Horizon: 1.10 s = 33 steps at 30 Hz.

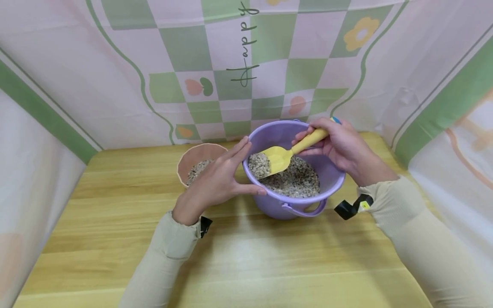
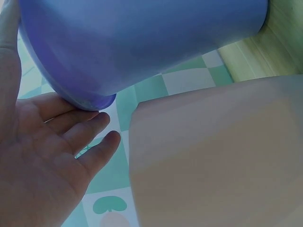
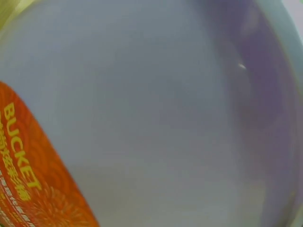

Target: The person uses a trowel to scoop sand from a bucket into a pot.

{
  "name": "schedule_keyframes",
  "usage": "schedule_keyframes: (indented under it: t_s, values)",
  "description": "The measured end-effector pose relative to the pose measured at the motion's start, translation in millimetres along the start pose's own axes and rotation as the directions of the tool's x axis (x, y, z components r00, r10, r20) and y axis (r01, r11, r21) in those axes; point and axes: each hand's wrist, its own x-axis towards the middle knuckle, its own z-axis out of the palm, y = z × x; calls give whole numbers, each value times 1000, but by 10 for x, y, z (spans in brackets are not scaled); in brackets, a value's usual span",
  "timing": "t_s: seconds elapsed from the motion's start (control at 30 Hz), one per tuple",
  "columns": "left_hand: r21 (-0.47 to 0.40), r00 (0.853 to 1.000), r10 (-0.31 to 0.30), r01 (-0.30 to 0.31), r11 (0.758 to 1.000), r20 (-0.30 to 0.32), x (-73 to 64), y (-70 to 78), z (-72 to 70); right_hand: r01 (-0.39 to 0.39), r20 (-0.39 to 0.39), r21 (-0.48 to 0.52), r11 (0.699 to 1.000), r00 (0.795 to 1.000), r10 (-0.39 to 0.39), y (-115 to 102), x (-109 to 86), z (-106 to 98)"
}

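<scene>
A purple bucket (image 1: 285, 211) stands on the table, holding a layer of grey-white gravel (image 1: 300, 179). My right hand (image 1: 343, 143) grips the yellow handle of a small scoop (image 1: 280, 159) over the bucket's mouth. Gravel (image 1: 259, 165) is heaped in the scoop's blade, which tilts down toward the left rim. At that rim my left hand (image 1: 219, 177) lies with its fingers extended and its thumb along the front. In the left wrist view those fingers (image 2: 97, 156) sit loosely by the bucket's lip. The right wrist view shows mostly bucket wall (image 3: 156, 104), with the right hand out of sight.
Left of the bucket is a pinkish bowl (image 1: 186, 158) with some gravel inside, partly covered by the left hand. A wooden table (image 1: 115, 244) lies beneath, with a checked cloth (image 1: 185, 47) hanging behind. The bucket carries an orange label (image 3: 38, 175) and a handle (image 1: 308, 213).
</scene>
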Motion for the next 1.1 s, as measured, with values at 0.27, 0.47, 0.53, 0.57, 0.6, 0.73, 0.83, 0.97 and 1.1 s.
schedule_keyframes:
  t_s: [0.27,0.47,0.53,0.57,0.6,0.73,0.83,0.97,1.1]
  values:
    - [-3,1000,3,-3,1000,1,-2,-8,2,-10,35,62,998,999,8,2,-13,-9]
    - [2,1000,2,-2,1000,0,0,-14,8,-11,40,92,996,999,7,-9,-27,-5]
    - [4,1000,1,-1,1000,-1,0,-17,10,-10,35,93,996,999,6,-10,-29,-5]
    - [5,1000,1,-1,1000,-2,0,-17,10,-12,37,100,995,999,9,-10,-30,-6]
    - [6,1000,1,-1,1000,-3,0,-18,9,-13,38,103,995,999,9,-10,-31,-7]
    - [0,1000,1,-1,1000,-1,-1,-17,18,-12,54,117,993,999,5,-16,-40,-21]
    - [-4,1000,4,-4,1000,-3,2,-15,21,-7,65,125,992,998,-1,-30,-51,-38]
    - [-6,1000,13,-13,1000,-6,7,-16,17,-8,76,141,990,997,-3,-52,-80,-59]
    - [-4,1000,18,-18,1000,-8,3,-24,12,-9,68,136,991,998,0,-70,-98,-64]
